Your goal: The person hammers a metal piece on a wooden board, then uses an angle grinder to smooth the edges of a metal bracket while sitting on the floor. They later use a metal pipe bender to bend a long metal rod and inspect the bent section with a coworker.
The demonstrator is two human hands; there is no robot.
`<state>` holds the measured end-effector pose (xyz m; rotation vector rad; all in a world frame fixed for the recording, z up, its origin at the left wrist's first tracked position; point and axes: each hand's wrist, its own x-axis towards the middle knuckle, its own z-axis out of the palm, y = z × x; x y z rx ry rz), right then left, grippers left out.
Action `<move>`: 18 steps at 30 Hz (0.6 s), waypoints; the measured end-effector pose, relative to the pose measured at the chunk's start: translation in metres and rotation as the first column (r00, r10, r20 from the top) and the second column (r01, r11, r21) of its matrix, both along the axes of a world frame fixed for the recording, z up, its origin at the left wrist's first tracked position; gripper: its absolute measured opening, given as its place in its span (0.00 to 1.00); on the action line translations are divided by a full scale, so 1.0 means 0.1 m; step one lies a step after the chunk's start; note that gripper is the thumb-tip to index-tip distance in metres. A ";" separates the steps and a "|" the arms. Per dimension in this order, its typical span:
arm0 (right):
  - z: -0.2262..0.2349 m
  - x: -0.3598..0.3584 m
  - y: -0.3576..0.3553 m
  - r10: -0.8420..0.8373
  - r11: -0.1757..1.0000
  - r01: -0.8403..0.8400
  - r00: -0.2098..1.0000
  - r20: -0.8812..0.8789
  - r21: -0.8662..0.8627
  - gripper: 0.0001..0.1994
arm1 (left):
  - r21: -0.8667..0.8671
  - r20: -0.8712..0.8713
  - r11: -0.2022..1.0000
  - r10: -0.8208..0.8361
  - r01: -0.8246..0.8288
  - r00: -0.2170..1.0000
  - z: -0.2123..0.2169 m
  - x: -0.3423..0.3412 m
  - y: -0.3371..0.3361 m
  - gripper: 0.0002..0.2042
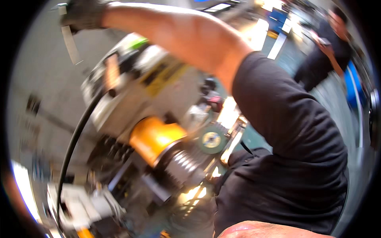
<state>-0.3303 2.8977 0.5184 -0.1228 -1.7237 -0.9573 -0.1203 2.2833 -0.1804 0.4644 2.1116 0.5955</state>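
Observation:
My right arm, in a short dark sleeve, stretches across the upper part of the view toward the far left. A dark grey glove covers my right hand (84,16), which is closed around a long, flat, pale strip (70,45). One end of the strip shows above the glove and the longer part hangs below it; blur hides the fingers' detail. Nearest below the hand stands a grey machine (123,107) with a wooden-looking handle (112,73) and a yellow and black label. My left hand is out of view.
An orange cylindrical housing (156,139) juts from the machine beside a green disc (211,139). A black cable (75,142) curves down the left side. Another person (329,49) stands at the far right, a small object in hand. A whitish machine (83,206) is at lower left.

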 end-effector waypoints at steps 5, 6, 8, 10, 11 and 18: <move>-0.49 1.94 -0.14 0.273 0.761 -0.311 0.950 -0.154 -0.569 0.08 | 0.008 0.011 0.983 -0.184 0.184 0.983 0.19 -0.17 0.38 0.10; -0.54 2.38 -0.51 0.341 0.477 -0.373 0.913 -0.224 -0.796 0.08 | 0.007 -0.002 0.981 -0.192 0.192 0.981 0.29 -0.18 0.45 0.10; -0.89 3.19 -0.74 0.337 0.054 -0.575 0.780 -0.527 -0.817 0.13 | 0.017 -0.015 0.971 -0.239 0.240 0.971 0.47 -0.11 0.69 0.10; -1.23 3.81 -0.79 0.312 -0.128 -0.620 0.716 -0.625 -0.774 0.20 | 0.060 -0.030 0.962 -0.263 0.265 0.964 0.67 0.06 1.00 0.10; -1.49 4.21 -0.73 0.299 -0.149 -0.634 0.703 -0.646 -0.759 0.18 | 0.069 -0.027 0.954 -0.290 0.291 0.957 0.74 0.22 1.17 0.10; -2.97 6.59 -0.21 -0.187 -0.285 -0.769 0.631 -0.753 -0.573 0.12 | 0.085 -0.087 0.937 -0.332 0.339 0.939 1.47 1.73 2.36 0.11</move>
